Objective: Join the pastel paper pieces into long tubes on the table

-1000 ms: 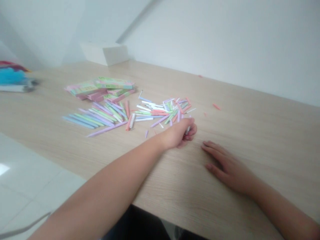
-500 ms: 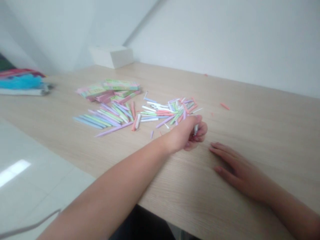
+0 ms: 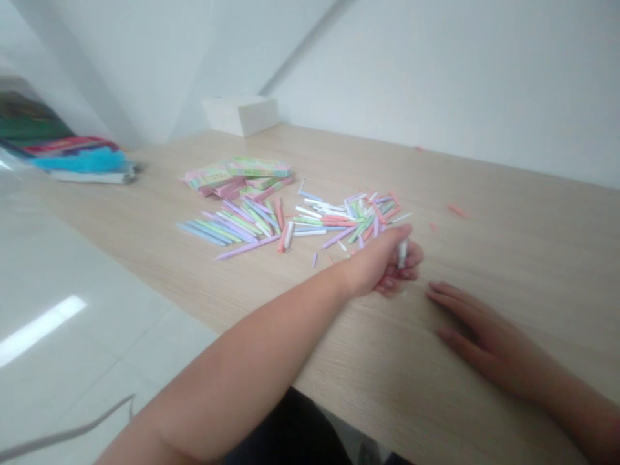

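Observation:
My left hand (image 3: 400,263) is closed around a small white stick (image 3: 402,253), just in front of a loose pile of sticks; the frame is too blurred to tell more of its kind. Slim pastel sticks and short pieces (image 3: 334,219) in white, orange, green, blue and purple make up that pile. To its left, longer pen-like sticks (image 3: 232,223) lie side by side. My right hand (image 3: 477,326) rests palm down on the table (image 3: 533,271), fingers stretched out, holding nothing.
Several pink and green printed boxes (image 3: 242,175) are stacked behind the sticks. A white box (image 3: 242,115) stands against the wall. Far left is a bright blue bundle (image 3: 84,160). Loose orange pieces (image 3: 458,211) lie to the right. A grey cable (image 3: 72,431) crosses the floor.
The view has turned left, so everything sits further right in the picture. My left hand still grips the white stick, which shows a little more now. The right hand stays flat.

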The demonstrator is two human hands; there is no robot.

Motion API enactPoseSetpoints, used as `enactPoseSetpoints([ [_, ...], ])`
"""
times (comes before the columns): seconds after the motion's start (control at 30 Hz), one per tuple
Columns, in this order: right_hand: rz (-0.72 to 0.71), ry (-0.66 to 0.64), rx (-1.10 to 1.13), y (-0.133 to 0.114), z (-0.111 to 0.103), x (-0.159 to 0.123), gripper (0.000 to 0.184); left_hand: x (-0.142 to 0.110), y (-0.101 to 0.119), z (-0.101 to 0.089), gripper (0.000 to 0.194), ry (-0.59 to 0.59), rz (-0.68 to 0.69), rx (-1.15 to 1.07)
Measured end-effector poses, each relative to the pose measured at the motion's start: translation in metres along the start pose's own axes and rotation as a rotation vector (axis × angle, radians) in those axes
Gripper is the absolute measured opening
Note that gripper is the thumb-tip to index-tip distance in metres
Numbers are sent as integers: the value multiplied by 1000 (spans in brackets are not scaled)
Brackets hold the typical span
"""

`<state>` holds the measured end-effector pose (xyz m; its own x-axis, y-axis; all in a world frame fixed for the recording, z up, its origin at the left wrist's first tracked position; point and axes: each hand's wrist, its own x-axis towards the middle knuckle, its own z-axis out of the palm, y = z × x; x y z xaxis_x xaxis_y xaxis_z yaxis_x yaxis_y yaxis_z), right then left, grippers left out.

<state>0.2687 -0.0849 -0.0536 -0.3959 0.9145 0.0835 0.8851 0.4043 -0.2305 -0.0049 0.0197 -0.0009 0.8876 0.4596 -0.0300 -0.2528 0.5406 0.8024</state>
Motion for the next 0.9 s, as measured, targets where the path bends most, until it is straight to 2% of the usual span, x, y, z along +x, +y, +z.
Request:
enactPoseSetpoints([
  [0.2,1,-16,-15,1,0,0,62,-14,18,-1,53,-17,27,-197],
  [0.33,13,-11,-14,6,3,0,61,-15,26,-2,32,93,209,-289],
  [0.4,10,-3,-16,9,5,-1,60,-14,31,-5,19,239,319,-265],
  [0.47,3,14,-18,11,6,-1,60,-13,37,-10,15,457,421,-156],
  [0.57,-1,35,-19,13,7,-1,59,-22,54,-26,23,796,554,141],
  [0.63,1,40,-24,13,7,0,59,-38,71,-45,34,1038,588,406],
  [0.73,5,47,-27,14,7,0,59,-75,100,-81,50,1302,482,771],
  [0.83,3,54,-18,13,8,1,59,-114,120,-115,47,1415,209,1058],
  [0.9,2,57,-18,12,8,0,58,-134,123,-130,37,1477,123,1126],
])
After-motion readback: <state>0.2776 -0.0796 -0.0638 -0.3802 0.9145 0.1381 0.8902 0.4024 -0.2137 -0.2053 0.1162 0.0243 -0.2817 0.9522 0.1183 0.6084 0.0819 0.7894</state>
